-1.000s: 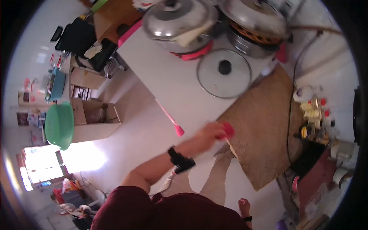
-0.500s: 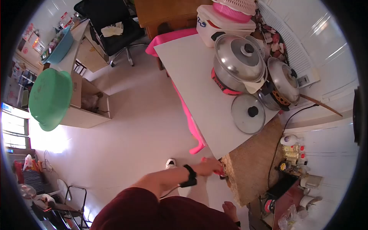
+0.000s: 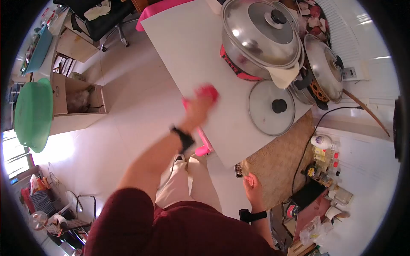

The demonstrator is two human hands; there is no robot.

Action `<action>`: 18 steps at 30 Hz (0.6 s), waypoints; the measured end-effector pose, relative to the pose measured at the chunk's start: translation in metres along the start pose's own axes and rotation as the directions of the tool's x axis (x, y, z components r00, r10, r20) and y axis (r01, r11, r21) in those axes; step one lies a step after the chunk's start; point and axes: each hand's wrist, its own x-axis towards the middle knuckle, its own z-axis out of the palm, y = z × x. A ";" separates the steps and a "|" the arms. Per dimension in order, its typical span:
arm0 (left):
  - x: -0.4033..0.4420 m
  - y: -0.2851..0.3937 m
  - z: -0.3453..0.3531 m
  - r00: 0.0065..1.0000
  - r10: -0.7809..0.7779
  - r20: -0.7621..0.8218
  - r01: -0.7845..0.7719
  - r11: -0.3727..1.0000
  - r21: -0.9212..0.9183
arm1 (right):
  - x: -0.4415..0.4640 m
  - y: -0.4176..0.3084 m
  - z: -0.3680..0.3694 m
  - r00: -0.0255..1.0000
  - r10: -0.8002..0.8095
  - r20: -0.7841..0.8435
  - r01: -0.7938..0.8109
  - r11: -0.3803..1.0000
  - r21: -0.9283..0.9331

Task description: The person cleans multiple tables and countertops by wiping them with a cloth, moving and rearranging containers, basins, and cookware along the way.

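Over the left edge of the white table (image 3: pixel 200 51), my left hand (image 3: pixel 197 114) is closed on a red cloth (image 3: pixel 207 93), both blurred by motion. My right hand (image 3: pixel 253 186) is lower down, beside the near edge of the brown board (image 3: pixel 277 162), with its fingers loosely apart and nothing visible in them. A small dark tray (image 3: pixel 238 170) lies just beyond its fingertips. On the table, a glass lid (image 3: pixel 265 113) lies flat near a large lidded steel pot (image 3: pixel 241 51) that stands on a red base.
A second lidded pan (image 3: pixel 322 70) stands at the back right. Bottles (image 3: pixel 322 141) and a black cable (image 3: pixel 299 166) are along the right wall. Pink cloth (image 3: pixel 205 143) hangs from the table's left edge. Far left are a green basin (image 3: pixel 34 115) and an open cabinet (image 3: pixel 81 98).
My left hand has moved from the brown board's corner up to the white table with the red cloth. My right hand has risen from beside my body to the board's edge.
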 end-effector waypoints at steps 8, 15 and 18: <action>-0.080 0.093 -0.020 0.836 0.394 0.382 -0.416 0.909 -0.027 | 0.052 -0.069 0.020 0.962 0.244 0.123 -0.211 0.950 -0.230; 0.039 -0.147 -0.057 0.989 0.026 -0.144 0.000 0.984 0.176 | 0.073 -0.134 0.060 0.984 -0.175 0.043 0.145 0.625 -0.767; 0.104 -0.228 -0.116 0.961 -0.049 -0.272 0.127 0.953 0.276 | 0.081 -0.137 0.092 0.989 -0.141 0.055 0.133 0.639 -0.758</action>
